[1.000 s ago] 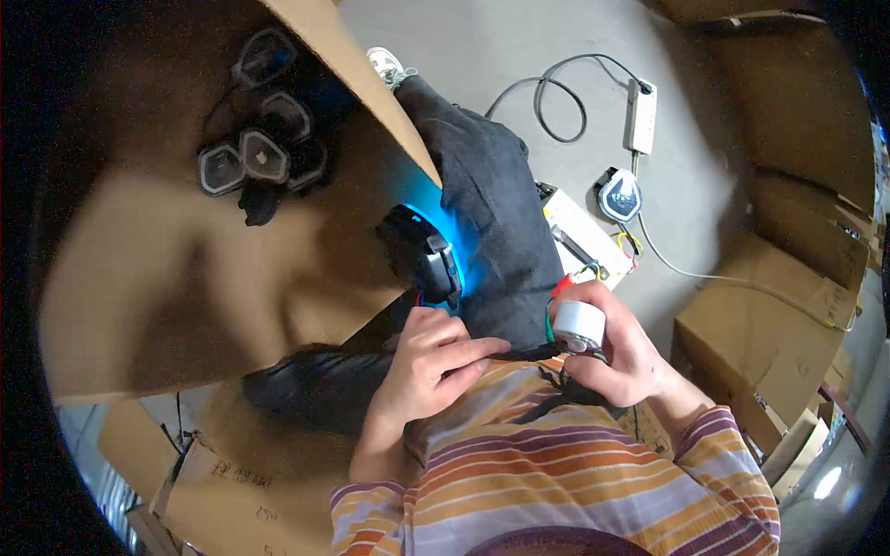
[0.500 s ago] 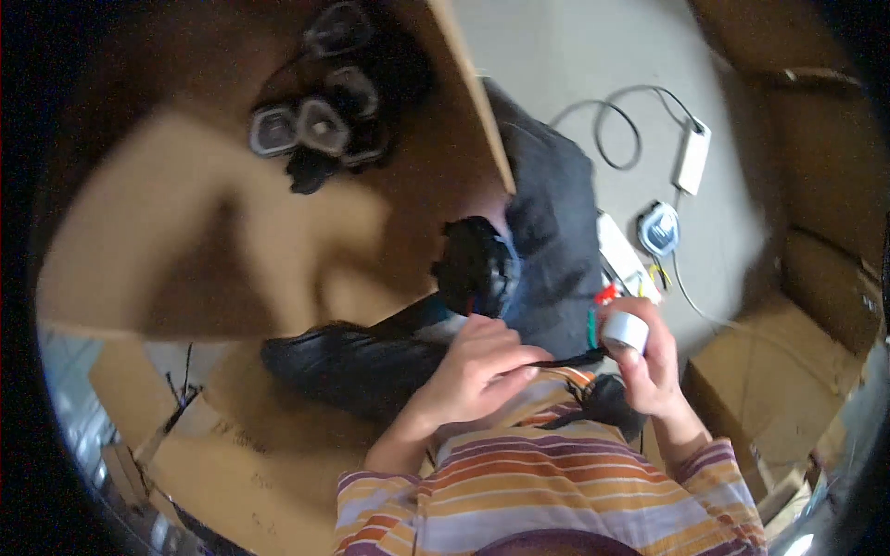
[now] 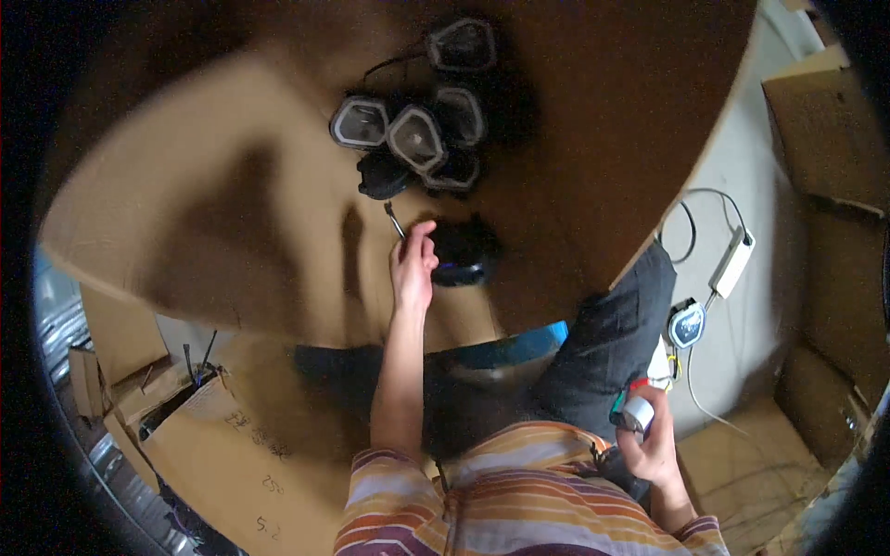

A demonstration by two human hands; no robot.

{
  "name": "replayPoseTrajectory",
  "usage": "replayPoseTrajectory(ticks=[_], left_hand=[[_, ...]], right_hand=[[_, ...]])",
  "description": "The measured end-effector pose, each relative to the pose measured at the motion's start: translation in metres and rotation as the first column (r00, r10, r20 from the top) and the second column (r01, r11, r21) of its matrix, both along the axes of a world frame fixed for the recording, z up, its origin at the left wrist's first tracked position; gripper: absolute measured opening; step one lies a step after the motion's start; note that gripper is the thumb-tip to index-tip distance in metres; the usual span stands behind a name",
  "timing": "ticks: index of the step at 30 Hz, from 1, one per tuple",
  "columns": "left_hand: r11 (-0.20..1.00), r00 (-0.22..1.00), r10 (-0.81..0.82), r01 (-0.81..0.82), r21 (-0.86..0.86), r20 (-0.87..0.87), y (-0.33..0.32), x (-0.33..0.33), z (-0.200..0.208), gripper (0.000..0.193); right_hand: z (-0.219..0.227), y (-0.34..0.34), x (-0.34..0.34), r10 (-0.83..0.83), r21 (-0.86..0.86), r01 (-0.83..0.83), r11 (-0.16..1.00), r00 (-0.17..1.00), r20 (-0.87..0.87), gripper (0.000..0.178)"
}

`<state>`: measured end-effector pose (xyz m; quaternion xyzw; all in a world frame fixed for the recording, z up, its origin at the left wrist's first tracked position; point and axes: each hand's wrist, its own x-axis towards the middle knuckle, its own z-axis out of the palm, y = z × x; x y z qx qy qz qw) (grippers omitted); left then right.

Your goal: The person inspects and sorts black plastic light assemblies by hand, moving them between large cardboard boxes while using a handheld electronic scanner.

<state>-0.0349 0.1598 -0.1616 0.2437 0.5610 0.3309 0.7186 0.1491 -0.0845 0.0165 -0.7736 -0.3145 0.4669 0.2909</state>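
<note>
Between the left edge of the large cardboard box point(image 3: 185, 269) and the left forearm, which crosses its near edge, a wide shadowed stretch leaves room. Farther in, five-sided lamps point(image 3: 415, 139) overlap, partly hiding one another. Nearer, the left hand point(image 3: 414, 266) has bent fingers; a thin cable point(image 3: 398, 224) pokes out past them, and a dark housing point(image 3: 464, 243) sits just beside, its outline lost in shadow. I cannot tell whether the hand grips either. Outside the box's near right corner, the right hand point(image 3: 656, 449) grasps a silver-grey cylinder point(image 3: 637, 414), partly covered by its fingers.
</note>
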Motion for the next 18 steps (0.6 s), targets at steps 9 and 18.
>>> replayPoseTrajectory(ticks=[9,18], left_hand=[[0.956,0.935,0.294,-0.292,0.039,-0.198,0.147,-0.043,-0.13,0.02],[0.849,0.913,0.29,-0.383,-0.363,-0.286,0.19,-0.038,-0.225,0.02]], right_hand=[[-0.013,0.047,-0.005,0.131,-0.24,-0.131,0.962,0.991,-0.016,0.038],[-0.039,0.06,-0.002,-0.008,-0.538,-0.108,0.836,0.978,-0.208,0.041]])
